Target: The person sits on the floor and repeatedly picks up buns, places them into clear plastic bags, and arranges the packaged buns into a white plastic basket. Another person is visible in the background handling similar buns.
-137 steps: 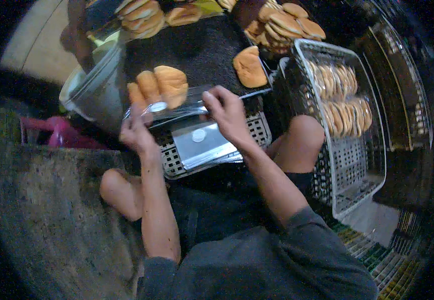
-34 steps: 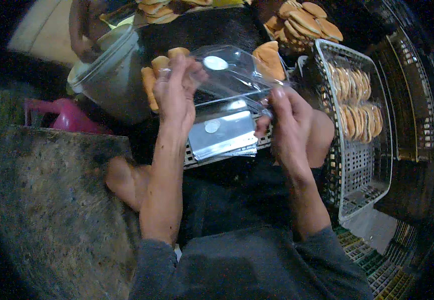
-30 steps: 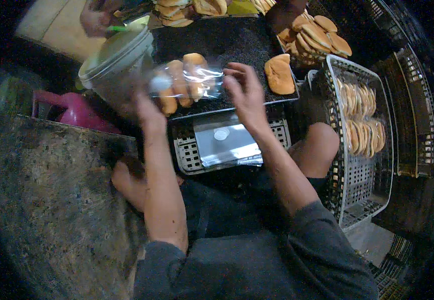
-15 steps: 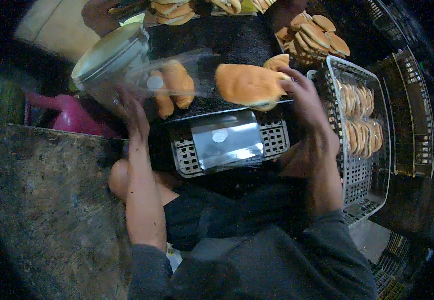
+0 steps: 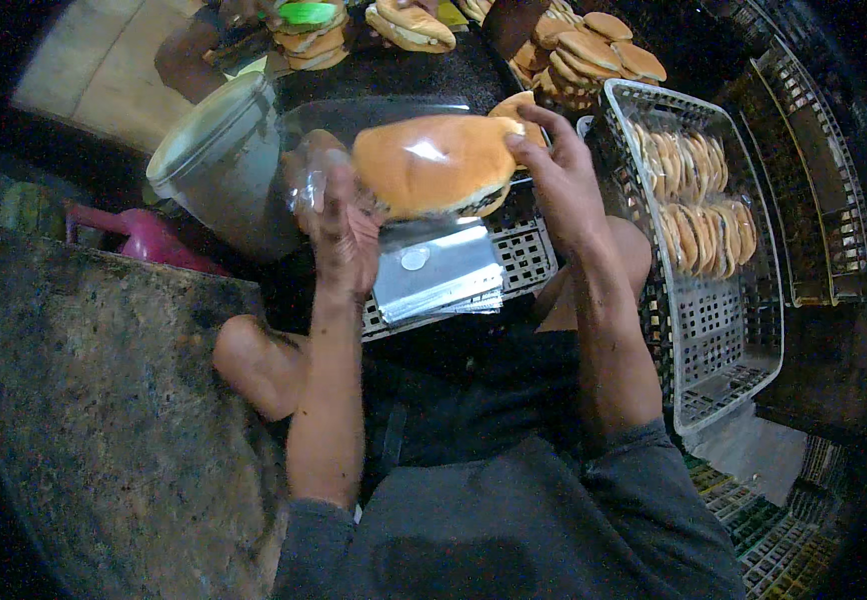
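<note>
A golden bread bun (image 5: 432, 165) with a dark filling at its lower edge is held level between my hands, largely inside a see-through plastic bag (image 5: 310, 187). My left hand (image 5: 342, 225) grips the crumpled left part of the bag, palm up. At the bun's right end, my right hand (image 5: 562, 175) pinches it between thumb and fingers. Another piece of bread (image 5: 512, 106) shows behind this end; whether it is joined to the bun I cannot tell. Below lies a stack of flat plastic bags (image 5: 444, 268) with a round whitish disc (image 5: 415, 258) on top.
The bags rest on an upturned perforated crate (image 5: 529, 245) before a black tray (image 5: 404, 75). To the right, a grey crate (image 5: 714, 350) holds bagged buns (image 5: 709, 240). A pale bucket (image 5: 224, 160) stands left. Buns (image 5: 599, 50) are piled far right; another person's arm (image 5: 186, 55) reaches in.
The bag, then loose and blurred over buns at left, now encloses most of the bun. My left hand has risen and moved right; the bun has shifted left and toward me.
</note>
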The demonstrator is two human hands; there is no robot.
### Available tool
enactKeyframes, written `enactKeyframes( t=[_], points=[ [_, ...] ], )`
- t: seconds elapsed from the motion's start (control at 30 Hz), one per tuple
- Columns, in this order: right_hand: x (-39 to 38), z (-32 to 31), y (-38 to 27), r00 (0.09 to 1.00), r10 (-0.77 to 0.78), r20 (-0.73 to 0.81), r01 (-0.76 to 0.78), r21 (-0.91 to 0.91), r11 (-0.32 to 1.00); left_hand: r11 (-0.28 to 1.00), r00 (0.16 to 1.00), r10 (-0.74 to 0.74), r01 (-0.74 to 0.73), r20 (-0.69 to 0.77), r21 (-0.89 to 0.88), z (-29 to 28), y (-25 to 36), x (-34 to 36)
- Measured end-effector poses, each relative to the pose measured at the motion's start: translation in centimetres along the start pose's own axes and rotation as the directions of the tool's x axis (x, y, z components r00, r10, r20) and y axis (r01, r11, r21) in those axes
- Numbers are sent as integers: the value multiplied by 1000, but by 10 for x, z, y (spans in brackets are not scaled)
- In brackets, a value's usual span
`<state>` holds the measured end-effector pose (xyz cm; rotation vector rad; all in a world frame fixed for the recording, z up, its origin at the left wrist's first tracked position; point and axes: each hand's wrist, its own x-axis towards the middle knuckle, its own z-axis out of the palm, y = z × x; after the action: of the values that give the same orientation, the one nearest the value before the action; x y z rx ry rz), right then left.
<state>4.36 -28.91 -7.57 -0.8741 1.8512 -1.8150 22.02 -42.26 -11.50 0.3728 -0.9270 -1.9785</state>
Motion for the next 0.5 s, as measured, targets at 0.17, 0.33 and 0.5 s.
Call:
enactKeyframes(
  t=[0.17, 0.33, 0.5],
  points=[
    [-25, -2, -15, 987, 48, -152, -42, 44, 998, 984, 979, -124, 142, -164, 104, 50, 1, -24],
    [-32, 3, -19, 998, 53, 17, -54, 99, 994, 970, 985, -171, 173, -31, 170, 79, -4, -40],
    [-57, 19, -44, 733, -672, 105, 642, -431, 634, 964, 981, -193, 193, 15, -186, 59, 2, -22]
  ],
)
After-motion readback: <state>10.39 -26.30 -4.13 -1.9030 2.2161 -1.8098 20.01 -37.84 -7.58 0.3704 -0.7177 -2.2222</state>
